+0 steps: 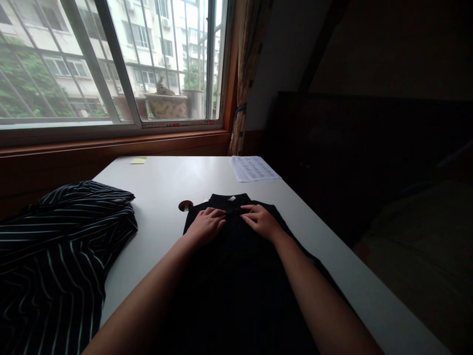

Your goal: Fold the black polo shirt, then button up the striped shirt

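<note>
A black collared garment [236,276], likely a shirt, lies flat on the white table [162,187] in front of me, its collar at the far end. A small white label [231,198] shows inside the collar. My left hand [207,223] rests on the cloth just below the collar's left side, fingers stretched out and pointing right. Opposite it, my right hand [260,221] lies on the cloth with its fingers apart, pointing left. A narrow strip of dark cloth separates the fingertips. Folds and fastenings are hard to make out in the dark fabric.
Black cloth with white stripes [55,246] is heaped at the left. Printed sheets [254,168] lie at the far right corner, yellow sticky notes [138,160] at the far left. A round hole [185,205] is beside the garment. Beyond stands a barred window [166,59].
</note>
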Demonstrator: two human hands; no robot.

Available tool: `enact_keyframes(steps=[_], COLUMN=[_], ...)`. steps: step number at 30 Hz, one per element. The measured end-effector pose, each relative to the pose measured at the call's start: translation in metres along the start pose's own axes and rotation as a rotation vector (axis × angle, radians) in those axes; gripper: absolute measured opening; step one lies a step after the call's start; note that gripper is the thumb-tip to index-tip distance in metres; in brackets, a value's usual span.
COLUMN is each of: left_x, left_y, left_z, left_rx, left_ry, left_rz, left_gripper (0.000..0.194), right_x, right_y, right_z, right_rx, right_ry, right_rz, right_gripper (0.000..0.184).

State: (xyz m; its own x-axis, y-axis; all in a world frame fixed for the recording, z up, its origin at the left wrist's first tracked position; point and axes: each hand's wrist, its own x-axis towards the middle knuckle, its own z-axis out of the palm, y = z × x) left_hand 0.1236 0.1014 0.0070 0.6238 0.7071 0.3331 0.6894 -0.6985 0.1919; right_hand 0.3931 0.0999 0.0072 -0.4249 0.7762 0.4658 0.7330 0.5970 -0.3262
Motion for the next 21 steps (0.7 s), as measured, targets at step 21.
enact_keyframes(steps=[21], left_x=[-0.0005], left_y=[0.0023], left_z=[0.0012], left_rx=[0.038], left_ry=[0.030], left_rz=[0.020], left_gripper=[0.035], right_x=[0.0028], right_y=[-0.0015], right_z=[0.0027], right_rx=[-0.089], right_ry=[0.062], right_rz=[-0.039], right_gripper=[0.023])
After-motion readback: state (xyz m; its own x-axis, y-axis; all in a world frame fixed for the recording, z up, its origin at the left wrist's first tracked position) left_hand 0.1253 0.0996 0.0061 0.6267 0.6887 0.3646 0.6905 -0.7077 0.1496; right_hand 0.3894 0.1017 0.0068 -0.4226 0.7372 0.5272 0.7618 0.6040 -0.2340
